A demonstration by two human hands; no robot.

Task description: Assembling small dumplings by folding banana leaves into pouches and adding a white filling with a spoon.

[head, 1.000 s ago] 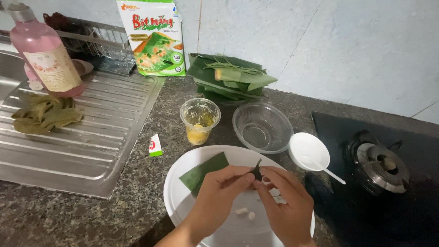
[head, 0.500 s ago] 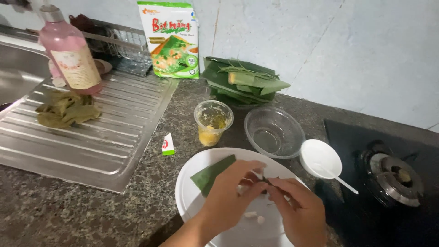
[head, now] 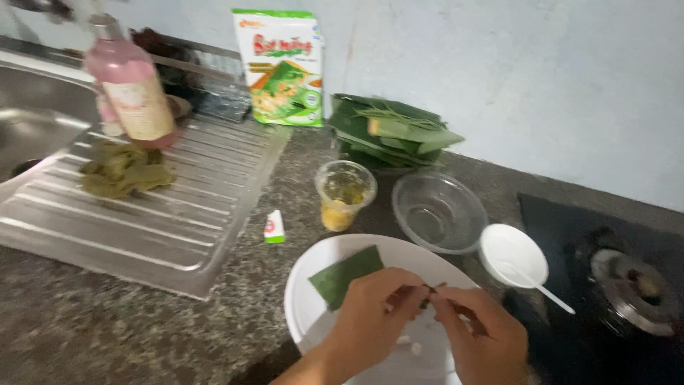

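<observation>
Low in the frame, just right of centre, the left hand and the right hand are meeting over a white plate. Both are pinching, fingertips together, on a thin dark strip stretched between them; it is too small and blurred to say what it is. A flat green leaf piece is lying on the plate, its lower edge slipping under the left hand, and a few small white bits are sitting on the plate below the fingers.

Above the plate, a plastic cup with something yellow in it is standing beside a clear glass bowl. A small white bowl with a spoon is sitting to the right, near the gas burner. A stack of green leaves is resting against the wall at upper centre, a printed packet to its left. At upper left, a pink bottle is standing on the steel draining board.
</observation>
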